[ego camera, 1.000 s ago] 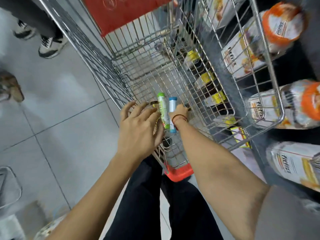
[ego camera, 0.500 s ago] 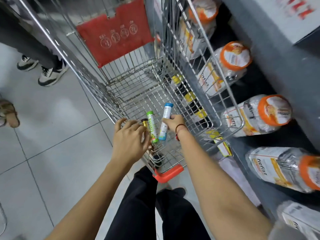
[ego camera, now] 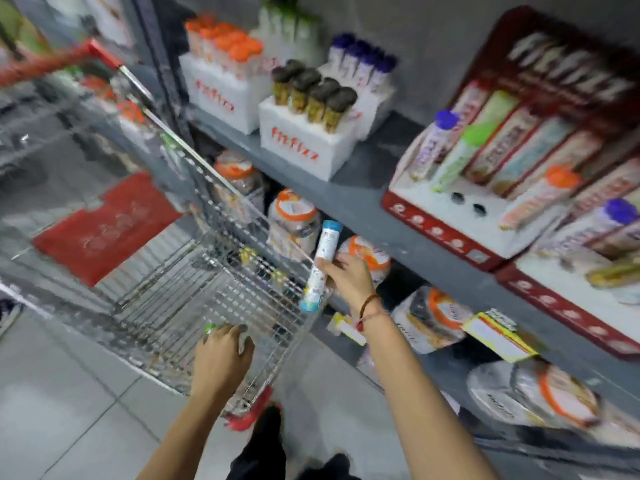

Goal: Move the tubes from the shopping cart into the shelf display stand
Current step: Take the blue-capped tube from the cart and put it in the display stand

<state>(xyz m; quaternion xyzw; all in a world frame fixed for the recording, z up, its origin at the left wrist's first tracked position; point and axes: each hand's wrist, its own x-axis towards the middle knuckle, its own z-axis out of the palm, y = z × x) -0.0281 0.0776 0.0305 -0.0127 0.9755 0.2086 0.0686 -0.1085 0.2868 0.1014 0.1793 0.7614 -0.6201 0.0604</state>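
Gripping a white cylindrical tube with a blue cap, the right hand has its fingers wrapped round the tube's middle; tube upright, tilted slightly, cap uppermost. It is held above the right rim of the silver wire shopping cart, in front of the grey metal shelf edge. A red thread bracelet sits on the right wrist.

Left hand low inside the near end of the cart, fingers curled shut. A green-capped tip shows just past the knuckles; the rest of what it holds is hidden, so I cannot tell how many items are in that grip.

Red-and-white cardboard display stand on the shelf, upper right. Its white base shows two dark round holes. Tubes with purple, green and orange caps already stand in it, leaning back.

White foam blocks further left on the shelf carry more capped tubes. Orange-lidded clear jars lie on the lower shelf. View heavily motion-blurred.
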